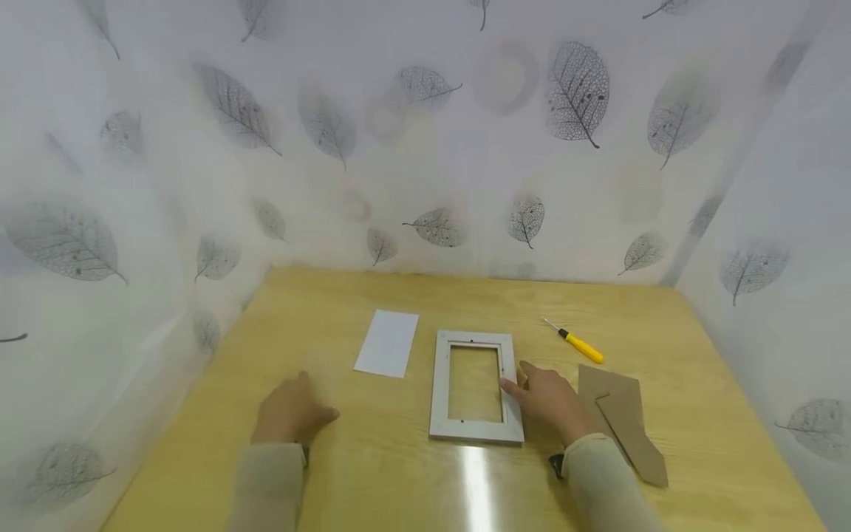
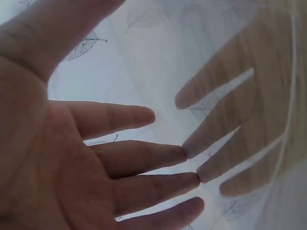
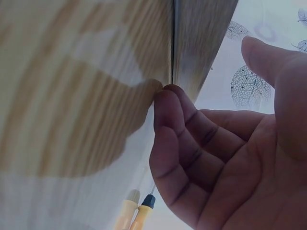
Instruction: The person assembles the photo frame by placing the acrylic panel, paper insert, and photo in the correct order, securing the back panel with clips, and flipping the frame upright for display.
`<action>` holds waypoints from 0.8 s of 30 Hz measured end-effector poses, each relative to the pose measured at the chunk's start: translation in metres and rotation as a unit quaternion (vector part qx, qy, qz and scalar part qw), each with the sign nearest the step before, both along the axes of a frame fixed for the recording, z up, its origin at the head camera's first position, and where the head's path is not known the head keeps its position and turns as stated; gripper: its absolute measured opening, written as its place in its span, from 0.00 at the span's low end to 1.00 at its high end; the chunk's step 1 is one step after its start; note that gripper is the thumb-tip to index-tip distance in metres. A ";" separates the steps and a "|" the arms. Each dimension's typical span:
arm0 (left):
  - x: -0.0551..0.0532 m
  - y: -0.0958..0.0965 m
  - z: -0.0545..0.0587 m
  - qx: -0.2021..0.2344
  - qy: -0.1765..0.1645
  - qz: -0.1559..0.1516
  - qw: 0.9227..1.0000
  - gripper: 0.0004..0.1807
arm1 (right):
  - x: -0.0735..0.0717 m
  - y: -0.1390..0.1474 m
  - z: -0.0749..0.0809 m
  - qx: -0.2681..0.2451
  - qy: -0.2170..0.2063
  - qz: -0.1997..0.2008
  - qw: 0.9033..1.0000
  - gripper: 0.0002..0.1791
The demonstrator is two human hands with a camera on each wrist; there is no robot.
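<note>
A whitish picture frame (image 1: 442, 391) lies flat on the wooden table, bare wood showing through its opening. My right hand (image 1: 548, 403) is at its right side, thumb over the border. In the right wrist view, the curled fingertips (image 3: 168, 98) meet the tabletop right at the edge of the frame (image 3: 196, 43), while the thumb stands apart. My left hand (image 1: 292, 410) is low over the table, left of the frame. Its fingers are straight and spread in the left wrist view, with fingertips (image 2: 189, 179) against their reflection in a glossy surface.
White paper (image 1: 388, 343) lies left of the frame. Toward the back right is a screwdriver (image 1: 581, 346) with a yellow handle. A brown backing board (image 1: 614, 391) with a stand leg lies beyond the right wrist. Leaf-patterned curtains (image 1: 425, 148) border the wooden table (image 1: 372, 480).
</note>
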State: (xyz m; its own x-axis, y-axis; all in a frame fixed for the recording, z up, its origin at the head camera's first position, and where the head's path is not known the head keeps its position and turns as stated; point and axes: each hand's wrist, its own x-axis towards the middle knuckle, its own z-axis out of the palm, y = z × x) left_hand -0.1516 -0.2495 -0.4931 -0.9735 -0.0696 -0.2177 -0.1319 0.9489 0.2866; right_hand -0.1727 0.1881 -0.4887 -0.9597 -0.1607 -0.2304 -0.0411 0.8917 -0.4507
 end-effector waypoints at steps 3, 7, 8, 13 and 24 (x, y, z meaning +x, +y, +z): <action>0.001 0.003 -0.001 -0.013 0.020 0.000 1.000 0.43 | 0.004 -0.001 -0.004 -0.003 0.006 -0.003 1.000 0.42; 0.000 0.008 0.007 -0.027 0.032 -0.004 0.999 0.32 | 0.003 -0.001 -0.007 -0.006 0.013 -0.010 1.000 0.42; -0.001 0.009 0.008 -0.028 0.030 -0.004 0.999 0.28 | 0.003 -0.001 -0.007 -0.006 0.013 -0.011 1.000 0.42; -0.004 0.018 0.006 -0.028 0.016 -0.005 0.999 0.16 | 0.002 0.000 -0.005 -0.007 0.010 -0.013 1.000 0.43; 0.004 0.020 0.008 -0.025 0.033 -0.023 0.999 0.17 | 0.002 0.000 -0.003 -0.010 0.003 -0.012 1.000 0.43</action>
